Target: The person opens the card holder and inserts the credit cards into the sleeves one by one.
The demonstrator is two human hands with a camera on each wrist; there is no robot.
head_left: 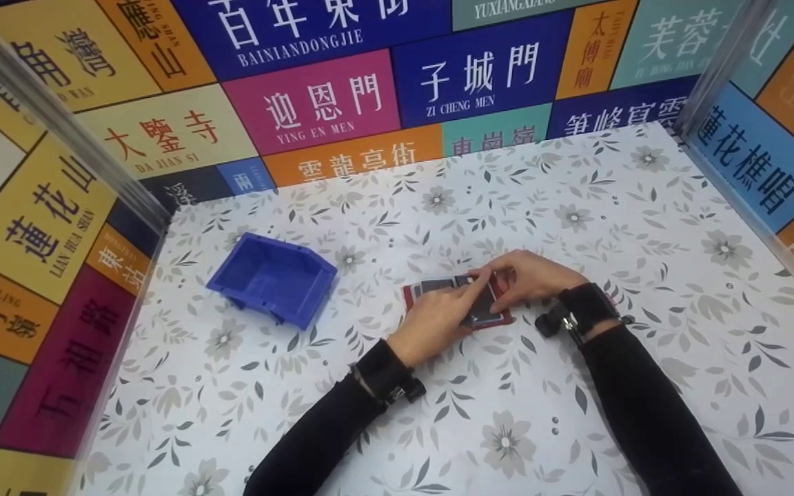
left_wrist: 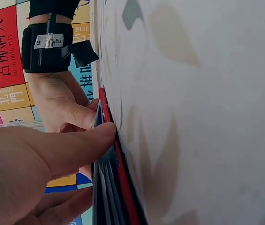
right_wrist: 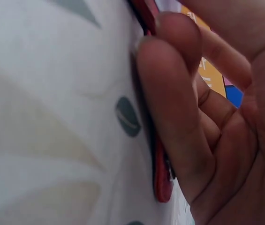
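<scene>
A flat wallet with a red border and grey inner panels lies spread on the table. Across its top rests my left hand, index finger stretched toward the far right edge. In the left wrist view that thumb lies against the wallet's layered edge, where several thin sheets are stacked above the red cover. My right hand has its fingers curled and pinches the wallet's right edge. Close up in the right wrist view, the right fingertips are at the red edge, hiding much of the wallet.
An open blue plastic bin stands left of the wallet on the flower-patterned tabletop. Colourful panels with lettering wall the table's back and both sides. Both wrists carry black straps with small cameras.
</scene>
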